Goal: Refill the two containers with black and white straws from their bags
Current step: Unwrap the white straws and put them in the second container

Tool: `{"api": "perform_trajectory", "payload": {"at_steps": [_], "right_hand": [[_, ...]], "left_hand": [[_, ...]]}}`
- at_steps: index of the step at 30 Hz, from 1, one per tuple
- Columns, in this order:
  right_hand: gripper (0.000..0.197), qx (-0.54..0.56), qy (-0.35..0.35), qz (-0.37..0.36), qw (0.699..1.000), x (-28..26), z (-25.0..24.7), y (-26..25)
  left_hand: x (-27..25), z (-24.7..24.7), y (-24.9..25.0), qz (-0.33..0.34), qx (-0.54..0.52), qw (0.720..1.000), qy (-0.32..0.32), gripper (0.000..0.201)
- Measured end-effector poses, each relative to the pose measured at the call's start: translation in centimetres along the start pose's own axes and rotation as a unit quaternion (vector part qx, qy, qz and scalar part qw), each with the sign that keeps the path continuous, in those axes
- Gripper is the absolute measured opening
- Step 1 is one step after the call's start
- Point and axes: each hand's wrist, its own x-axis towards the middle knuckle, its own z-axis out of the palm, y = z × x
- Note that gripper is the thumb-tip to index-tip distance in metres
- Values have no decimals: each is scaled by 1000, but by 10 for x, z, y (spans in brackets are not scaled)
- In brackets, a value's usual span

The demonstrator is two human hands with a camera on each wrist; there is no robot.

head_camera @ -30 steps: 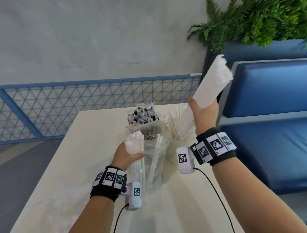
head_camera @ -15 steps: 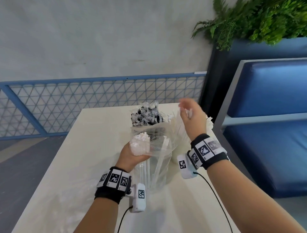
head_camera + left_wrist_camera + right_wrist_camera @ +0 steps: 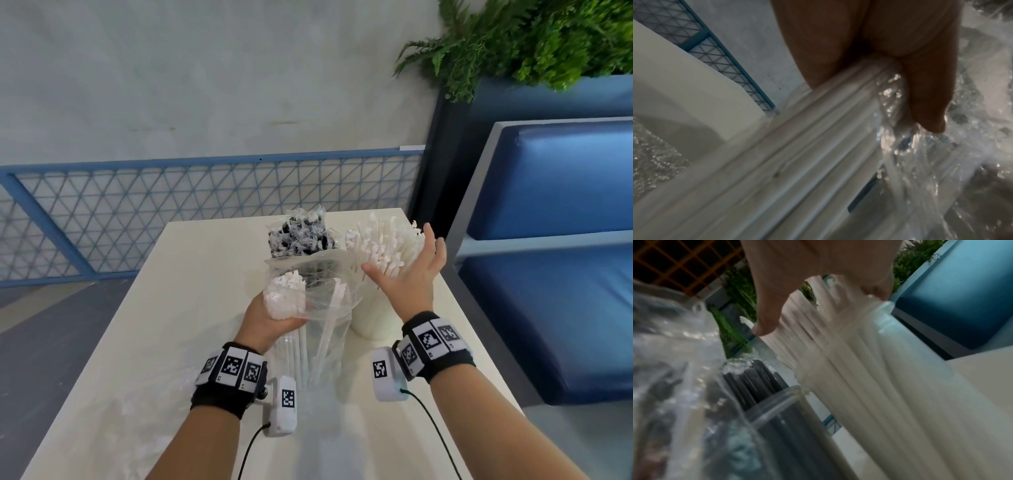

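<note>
While the left hand (image 3: 270, 320) grips white straws through the clear plastic bag (image 3: 325, 308), the open, empty right hand (image 3: 407, 274) should gently level the fanned white straws (image 3: 380, 246) into their translucent container (image 3: 371, 320).

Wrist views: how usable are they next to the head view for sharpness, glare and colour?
Head view: sharp, evenly lit, edges bent by the wide lens. Left wrist view: dim and soft, with glare speckles on the plastic bag beside the left hand. Right wrist view: motion-smeared white straws, right hand washed out pale.
</note>
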Motion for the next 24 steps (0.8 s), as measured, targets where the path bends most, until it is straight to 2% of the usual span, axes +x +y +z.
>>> {"api": "perform_trajectory", "payload": {"at_steps": [3,5,8,11,14,18,21,23,24], "right_hand": [[112,-85,-19,-31,996,6,1,5],[106,-92,-17,-53,994,12,4,4],[86,-84,-29,-85,992,15,9,3],[60,-90,-38,-77,992,17,11,-1],[47,-98,-39,-65,992,23,14,-3],[31,-123,-38,-106,986,32,11,-21],[31,-122,-62,-124,983,36,3,-38],[41,-99,-93,-109,985,36,-1,-39],[47,-86,-84,-108,987,34,-3,-39]], "left_hand": [[-1,1,1,-4,-4,1000,0,91],[-1,0,1,-7,-1,1000,0,85],[-2,0,2,-8,0,1000,-3,79],[-2,0,2,-6,-7,1000,-4,80],[-1,0,1,-3,-11,1000,-6,84],[-1,-1,0,-4,-9,1000,-7,91],[0,-2,-2,-5,-6,1000,-5,82],[1,-1,-3,-4,-2,1000,-5,82],[1,-1,-2,-3,-1,1000,-6,81]]}}
